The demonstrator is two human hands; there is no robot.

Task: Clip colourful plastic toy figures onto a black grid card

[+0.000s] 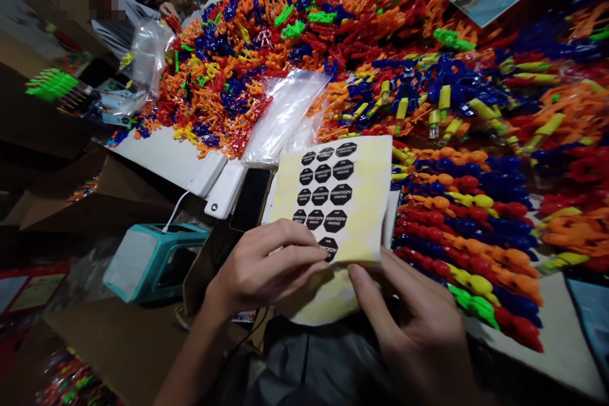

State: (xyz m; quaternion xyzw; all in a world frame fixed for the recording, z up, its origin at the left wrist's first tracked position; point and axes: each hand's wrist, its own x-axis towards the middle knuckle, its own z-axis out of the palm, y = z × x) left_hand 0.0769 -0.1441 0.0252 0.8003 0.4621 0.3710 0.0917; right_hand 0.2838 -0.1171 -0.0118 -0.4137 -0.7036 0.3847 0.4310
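Jumbled plastic figures (214, 89) are covering much of the worktop (159, 158) beyond the sticker sheet (368, 203), which is sitting between your hands. Your right hand (419, 311) is pinching its near edge, thumb on top, likely keeping the sheet bent and steady. Your left hand (261, 266) is resting curled fingertips at the lowest black sticker (329, 245); whether they're pinching it, I can't tell. Rows of figures (466, 235) are lying right of the sheet, seemingly kept in order.

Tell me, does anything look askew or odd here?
Only mildly: the sticker sheet bends downward where the right hand holds it, so it isn't flat. Behind, colorful toys lie jumbled, unlike the tidy rows on the picture's right. Nothing looks clearly damaged.
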